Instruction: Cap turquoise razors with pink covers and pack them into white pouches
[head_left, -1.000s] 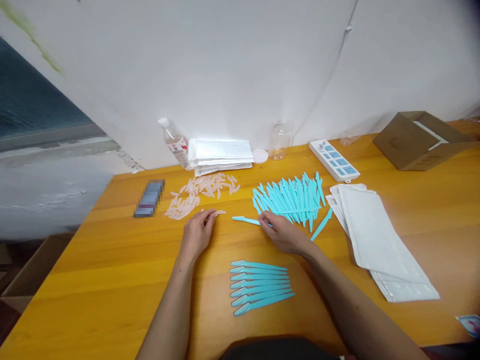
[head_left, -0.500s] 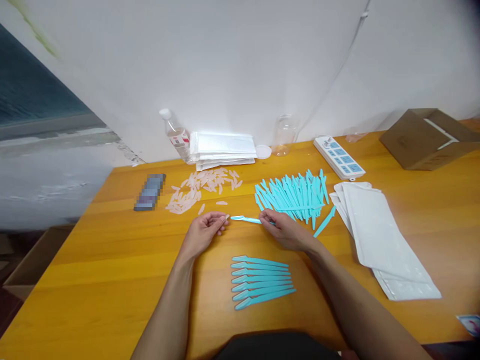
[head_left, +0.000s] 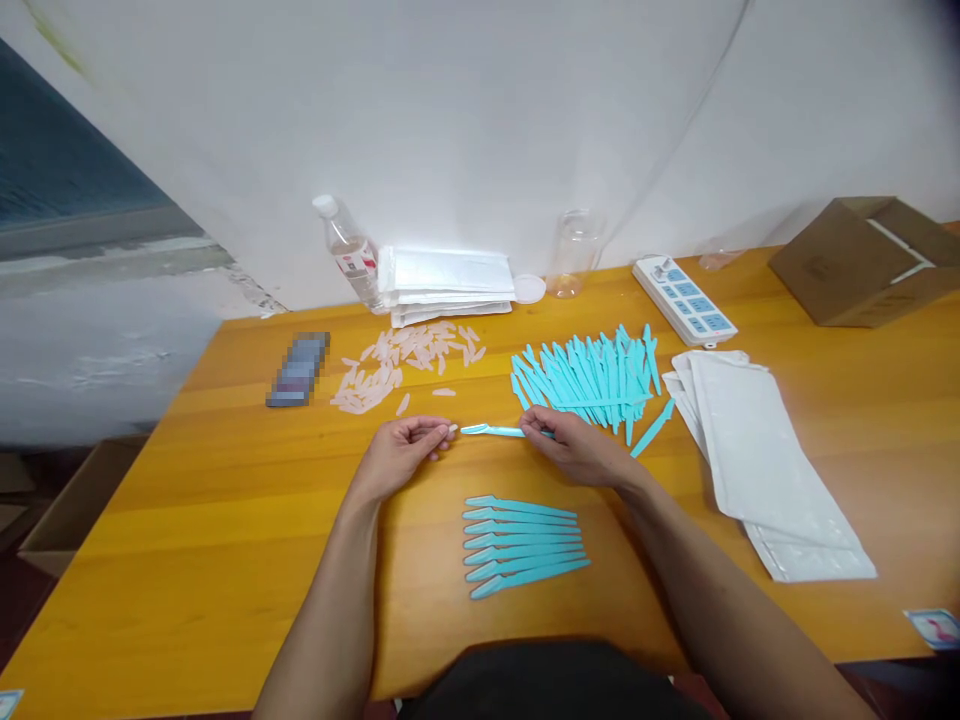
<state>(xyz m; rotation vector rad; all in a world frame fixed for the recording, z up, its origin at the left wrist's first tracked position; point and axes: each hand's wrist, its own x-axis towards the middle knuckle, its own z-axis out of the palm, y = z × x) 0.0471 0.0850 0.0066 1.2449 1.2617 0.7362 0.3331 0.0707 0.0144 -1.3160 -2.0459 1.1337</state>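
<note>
My left hand [head_left: 411,452] pinches a small translucent blade cover [head_left: 453,428] between thumb and fingertips. Facing it, just apart, is the blade end of a turquoise eyebrow razor [head_left: 491,430]. My right hand [head_left: 564,442] grips that razor by its handle, partly hidden by the fingers. Nearer my body lies a neat row of several turquoise razors [head_left: 525,545], blade ends to the left. Beyond my right hand is a heap of turquoise razors [head_left: 592,375]. Loose pinkish translucent covers [head_left: 412,350] are scattered beyond my left hand.
A phone [head_left: 298,370] lies at left. Along the wall stand a plastic bottle [head_left: 351,255], white packets [head_left: 450,275], a clear jar [head_left: 576,255] and a power strip [head_left: 686,300]. At right are white sleeves [head_left: 772,450] and a cardboard box [head_left: 847,265].
The whole view has shifted slightly, so the table things sit a little higher. Both hands keep their holds; the cover and the razor's blade end remain a small gap apart.
</note>
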